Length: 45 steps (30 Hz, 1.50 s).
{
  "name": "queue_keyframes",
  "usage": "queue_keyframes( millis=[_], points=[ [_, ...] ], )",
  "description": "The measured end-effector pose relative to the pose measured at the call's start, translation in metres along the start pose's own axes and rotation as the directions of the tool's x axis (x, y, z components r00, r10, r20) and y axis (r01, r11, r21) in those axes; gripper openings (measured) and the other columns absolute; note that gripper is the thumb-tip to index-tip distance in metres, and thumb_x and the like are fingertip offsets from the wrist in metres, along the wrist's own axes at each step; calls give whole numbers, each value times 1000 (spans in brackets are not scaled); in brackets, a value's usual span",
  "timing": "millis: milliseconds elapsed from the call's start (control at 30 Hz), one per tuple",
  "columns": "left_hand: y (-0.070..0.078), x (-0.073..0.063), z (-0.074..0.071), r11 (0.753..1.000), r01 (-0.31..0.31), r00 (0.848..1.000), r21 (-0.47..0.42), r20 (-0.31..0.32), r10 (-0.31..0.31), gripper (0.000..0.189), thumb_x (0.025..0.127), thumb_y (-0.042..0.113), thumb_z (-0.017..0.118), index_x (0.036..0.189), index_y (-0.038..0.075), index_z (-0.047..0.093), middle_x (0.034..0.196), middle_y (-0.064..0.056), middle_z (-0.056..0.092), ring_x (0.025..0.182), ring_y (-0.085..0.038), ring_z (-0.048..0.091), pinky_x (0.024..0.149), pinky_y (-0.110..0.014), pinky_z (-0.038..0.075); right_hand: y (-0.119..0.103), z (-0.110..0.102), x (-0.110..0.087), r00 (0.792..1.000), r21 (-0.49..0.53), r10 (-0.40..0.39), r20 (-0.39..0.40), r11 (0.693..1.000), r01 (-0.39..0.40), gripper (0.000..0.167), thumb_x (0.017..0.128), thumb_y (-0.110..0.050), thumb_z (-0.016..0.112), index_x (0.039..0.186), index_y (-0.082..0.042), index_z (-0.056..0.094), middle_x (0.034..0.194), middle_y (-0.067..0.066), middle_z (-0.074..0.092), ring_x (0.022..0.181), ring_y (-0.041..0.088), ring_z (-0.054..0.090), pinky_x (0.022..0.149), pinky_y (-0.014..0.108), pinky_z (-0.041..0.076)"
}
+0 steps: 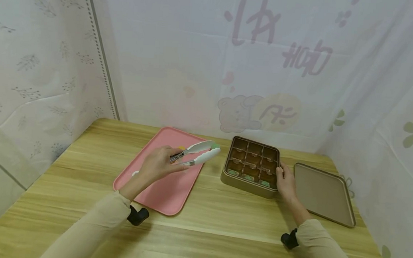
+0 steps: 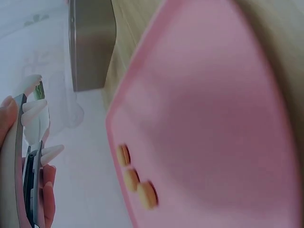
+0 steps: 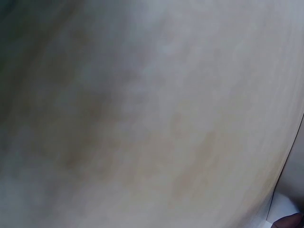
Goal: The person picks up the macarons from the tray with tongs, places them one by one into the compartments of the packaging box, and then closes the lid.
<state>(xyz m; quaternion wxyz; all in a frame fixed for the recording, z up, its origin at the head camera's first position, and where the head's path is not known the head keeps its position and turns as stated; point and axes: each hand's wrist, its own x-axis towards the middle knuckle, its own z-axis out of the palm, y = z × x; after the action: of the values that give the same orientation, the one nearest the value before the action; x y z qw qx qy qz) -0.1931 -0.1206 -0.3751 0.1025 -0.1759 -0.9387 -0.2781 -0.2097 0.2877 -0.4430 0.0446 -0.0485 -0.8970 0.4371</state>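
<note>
My left hand (image 1: 158,163) grips a pair of tongs (image 1: 204,157) with white tips, above the pink tray (image 1: 166,194). A green macaron (image 1: 215,146) is pinched between the tips; the left wrist view shows the green macaron (image 2: 39,90) mostly hidden by them. On the tray lie three yellow macarons (image 2: 131,179). At the tray's right stands a gold tin box (image 1: 247,186) with a brown divided insert (image 1: 253,160). Green macarons (image 1: 249,177) sit in its nearest row of compartments. My right hand (image 1: 286,183) holds the box's right wall, thumb at the rim.
The box's flat gold lid (image 1: 324,193) lies on the wooden table (image 1: 221,222), right of the box. Printed curtains (image 1: 168,62) hang behind the table and at both sides. The right wrist view is mostly blurred tabletop (image 3: 190,118).
</note>
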Motion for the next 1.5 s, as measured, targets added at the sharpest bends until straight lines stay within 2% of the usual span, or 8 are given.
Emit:
queue_keyframes(
  millis=[233,433,800,933,1067,1233,1367,1500],
  points=[
    [15,14,17,1000,-19,1000,-8,24,19,52,71,42,79,113,13,69,80,-6,63,66,-14,46,54,-27,35,1,1,1,1000,2,-6,-11,1000,6,51,104,-24,28,147,4,22,146,28,28,122,43,38,98,56,34],
    [23,25,29,1000,-24,998,-7,58,24,48,72,42,79,111,15,70,77,0,62,67,-12,47,56,-26,36,0,2,1,1000,-2,-2,-13,1000,2,51,104,-25,28,146,3,23,147,27,27,125,43,36,99,56,33],
    [27,35,39,999,-40,996,-16,78,42,42,74,41,78,106,15,72,76,-7,63,63,-12,43,53,-24,32,-3,3,0,1000,-17,-1,-24,1000,0,50,104,-23,29,145,6,24,144,29,30,123,45,38,98,56,34],
    [30,40,42,998,-70,994,7,83,69,41,75,41,77,106,15,71,73,-4,59,62,-13,42,51,-24,30,-4,3,0,999,-23,-9,-32,1000,8,50,104,-24,29,145,6,25,142,29,33,121,45,41,97,56,35],
    [33,45,46,996,-74,993,45,99,69,42,75,43,77,108,16,70,72,0,56,63,-11,43,51,-23,31,-3,3,0,999,-22,-8,-32,1000,8,50,104,-24,28,145,5,25,142,29,33,121,44,41,97,56,35],
    [36,51,49,993,-90,992,72,96,83,31,73,42,78,88,17,67,64,3,48,59,-10,40,49,-23,29,-2,3,0,1000,-18,6,-18,1000,-6,51,104,-24,28,146,5,22,147,28,26,130,45,31,103,56,30],
    [37,56,51,990,-112,989,82,102,104,36,72,42,79,74,14,58,62,4,41,56,-10,35,49,-22,26,0,3,1,1000,-13,2,-18,1000,-2,51,104,-23,28,146,6,22,148,28,25,131,45,30,103,56,29],
    [40,60,51,989,-114,987,99,128,101,36,72,42,79,78,11,62,62,3,43,57,-10,35,50,-22,26,1,2,1,1000,-8,-3,-22,1000,2,51,104,-23,28,146,6,22,147,28,26,130,45,30,103,56,30]
  ],
)
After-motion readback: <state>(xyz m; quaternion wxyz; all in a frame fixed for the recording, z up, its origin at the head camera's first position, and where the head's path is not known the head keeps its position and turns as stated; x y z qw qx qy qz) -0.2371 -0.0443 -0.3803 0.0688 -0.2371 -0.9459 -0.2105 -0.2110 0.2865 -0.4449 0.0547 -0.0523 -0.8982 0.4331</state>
